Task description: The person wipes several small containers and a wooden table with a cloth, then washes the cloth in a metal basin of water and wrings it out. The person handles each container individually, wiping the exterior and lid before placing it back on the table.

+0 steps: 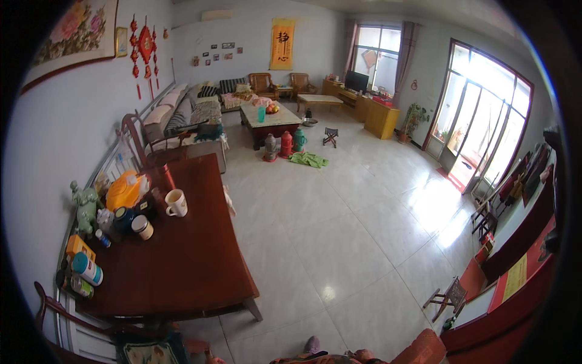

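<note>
At the bottom edge, part of my left hand (214,359) shows beside the cushioned wooden chair; most of it is cut off. My right hand (362,355) is partly visible by patterned clothing at the lower rim, and whether it holds anything cannot be told. A purple shoe (312,345) rests on the tiled floor between them. To the left stands a dark red wooden table (182,264) bearing a white mug (176,203), a lidded jar (142,227), a red bottle (166,176), a blue-lidded canister (87,268) and a green ceramic figurine (85,207).
A wooden chair (45,300) is at lower left, and a folding stool (448,298) at lower right. Several thermos flasks, including a red one (286,144), stand near a green cloth (308,159) and a coffee table (268,113). A glass door (477,113) is at right.
</note>
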{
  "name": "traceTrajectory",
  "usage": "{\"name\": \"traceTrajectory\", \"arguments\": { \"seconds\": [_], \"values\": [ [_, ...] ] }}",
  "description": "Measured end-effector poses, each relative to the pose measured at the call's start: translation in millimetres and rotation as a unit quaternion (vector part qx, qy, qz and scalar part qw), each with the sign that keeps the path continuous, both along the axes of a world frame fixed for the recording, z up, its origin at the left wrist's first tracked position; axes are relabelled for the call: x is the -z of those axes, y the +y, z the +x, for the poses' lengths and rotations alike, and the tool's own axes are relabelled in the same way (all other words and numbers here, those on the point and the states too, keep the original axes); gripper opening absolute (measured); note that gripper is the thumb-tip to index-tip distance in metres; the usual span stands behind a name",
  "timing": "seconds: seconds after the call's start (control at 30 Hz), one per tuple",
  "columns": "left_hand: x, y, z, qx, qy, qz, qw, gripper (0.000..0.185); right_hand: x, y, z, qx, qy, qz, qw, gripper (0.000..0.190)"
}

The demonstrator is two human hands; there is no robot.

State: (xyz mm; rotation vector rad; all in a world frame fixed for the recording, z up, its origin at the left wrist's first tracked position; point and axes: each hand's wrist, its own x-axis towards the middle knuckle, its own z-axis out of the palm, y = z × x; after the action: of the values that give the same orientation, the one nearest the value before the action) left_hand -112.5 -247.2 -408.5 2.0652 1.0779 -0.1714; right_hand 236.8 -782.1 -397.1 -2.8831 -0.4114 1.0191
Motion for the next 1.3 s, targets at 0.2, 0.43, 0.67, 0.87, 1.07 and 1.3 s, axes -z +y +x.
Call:
{"name": "traceTrajectory", "arguments": {
  "seconds": [0.2,0.43,0.67,0.87,1.07,1.3],
  "values": [
    [23.8,-37.9,79.2,0.098,0.077,0.037,0.991,0.022,26.5,-40.3,53.7,0.081,-0.054,0.062,0.993,0.049],
    [59.9,-91.8,195.0,0.394,0.093,0.182,0.896,0.028,-19.5,-86.7,164.3,0.088,-0.075,0.118,0.986,0.041],
    [26.6,-101.4,362.1,0.266,0.103,0.083,0.955,0.022,99.4,-173.4,234.0,0.050,-0.250,0.201,0.946,0.039],
    [2.0,-106.7,484.5,0.282,0.089,0.060,0.953,0.023,178.4,-228.3,195.3,0.257,-0.044,0.083,0.962,0.042],
    [23.4,-107.8,590.7,0.476,0.113,0.155,0.858,0.026,189.9,-245.9,214.0,0.271,0.017,0.019,0.962,0.055],
    [6.9,-108.6,772.1,0.359,0.157,-0.027,0.920,0.036,107.4,-226.9,423.3,0.302,-0.031,0.039,0.952,0.048]
  ]
}}
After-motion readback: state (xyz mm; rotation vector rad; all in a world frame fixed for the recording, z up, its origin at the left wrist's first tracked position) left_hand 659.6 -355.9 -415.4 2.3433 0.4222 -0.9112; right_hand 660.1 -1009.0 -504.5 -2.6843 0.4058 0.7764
